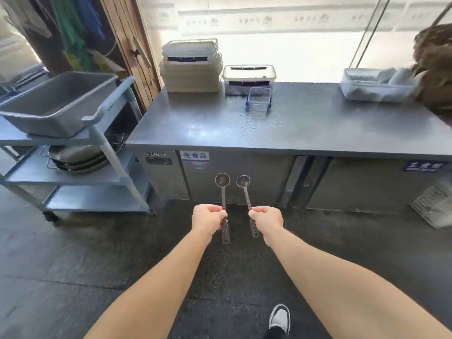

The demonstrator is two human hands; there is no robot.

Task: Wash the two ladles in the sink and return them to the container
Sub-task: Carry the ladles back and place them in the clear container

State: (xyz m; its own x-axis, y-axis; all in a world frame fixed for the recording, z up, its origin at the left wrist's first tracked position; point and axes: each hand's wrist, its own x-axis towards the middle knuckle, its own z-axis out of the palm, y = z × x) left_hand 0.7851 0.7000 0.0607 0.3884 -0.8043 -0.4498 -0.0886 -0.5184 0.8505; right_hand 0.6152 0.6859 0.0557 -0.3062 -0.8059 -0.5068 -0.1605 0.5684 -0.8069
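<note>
**Ladles in hand, sink nowhere in sight**

Ladles remain unreturned: the left hand (208, 217) grips one small dark metal ladle with a perforated handle (223, 192), the right hand (266, 220) its twin (245, 192), fingers curled tight, bowls up, before a stainless steel counter (318, 128). Whether washing is done cannot be told. A small clear container with blue handles (258, 100) stands on the counter's wet patch, perhaps their destination.

Ladle (222, 192) in each hand (208, 220)
</note>
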